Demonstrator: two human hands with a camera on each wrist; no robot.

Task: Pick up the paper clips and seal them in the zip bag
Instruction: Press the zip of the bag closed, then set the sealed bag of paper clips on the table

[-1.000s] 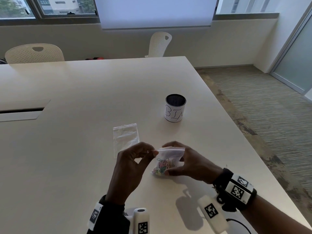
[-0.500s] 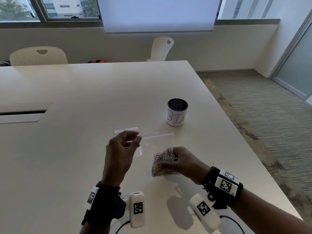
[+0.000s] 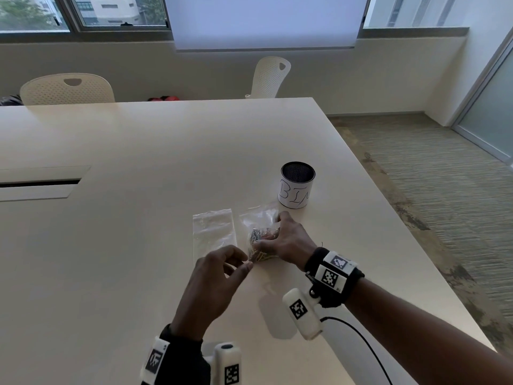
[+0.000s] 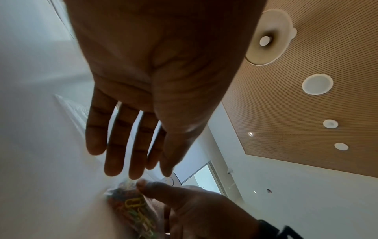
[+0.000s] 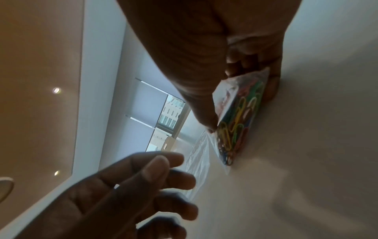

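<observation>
A small clear zip bag (image 3: 259, 220) filled with coloured paper clips (image 3: 262, 236) lies on the white table (image 3: 138, 245). My right hand (image 3: 273, 237) grips it from the right, thumb and fingers curled round the clip bundle (image 5: 239, 116). Just short of the bag's near corner hovers my left hand (image 3: 236, 263), with its fingers (image 4: 131, 153) straight and holding nothing. A second, empty zip bag (image 3: 213, 229) lies flat directly left of the filled one. Whether the filled bag's zip is closed I cannot tell.
A black mesh cup wrapped in white paper marked "BIN" (image 3: 297, 187) stands just beyond the bags. The table's right edge (image 3: 388, 218) is close to my right arm. Two white chairs (image 3: 66, 88) (image 3: 270, 76) stand at the far side; a cable slot (image 3: 41, 183) is at left.
The filled bag, held up by both hands a second ago, now lies on the table under my right hand. My left hand let go and has come down toward the bag's near corner.
</observation>
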